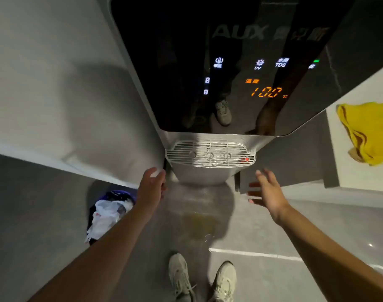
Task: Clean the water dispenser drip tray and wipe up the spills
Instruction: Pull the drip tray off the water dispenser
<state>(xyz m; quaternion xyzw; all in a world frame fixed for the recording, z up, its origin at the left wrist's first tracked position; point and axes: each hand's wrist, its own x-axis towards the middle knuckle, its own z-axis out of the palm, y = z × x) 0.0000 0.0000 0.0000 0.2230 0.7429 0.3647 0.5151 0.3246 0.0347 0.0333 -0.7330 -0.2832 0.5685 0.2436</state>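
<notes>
The water dispenser (229, 51) stands ahead, its black glass front lit with icons and an orange 100 °C reading. Below the glass sits the silver drip tray (210, 153) with a slotted grille and a red dot at its right end. My left hand (152, 186) hangs just left of the tray's base, fingers relaxed, holding nothing. To the right of the base, my right hand (267, 192) is spread open and apart from it. A yellowish spill (197, 225) lies on the grey floor in front of the dispenser. A yellow cloth (367, 129) lies on the white counter at right.
A dark bin lined with a white plastic bag (109, 212) stands on the floor at left, against the wall. A white counter (360, 177) flanks the dispenser on the right. My two shoes (201, 277) stand just behind the spill.
</notes>
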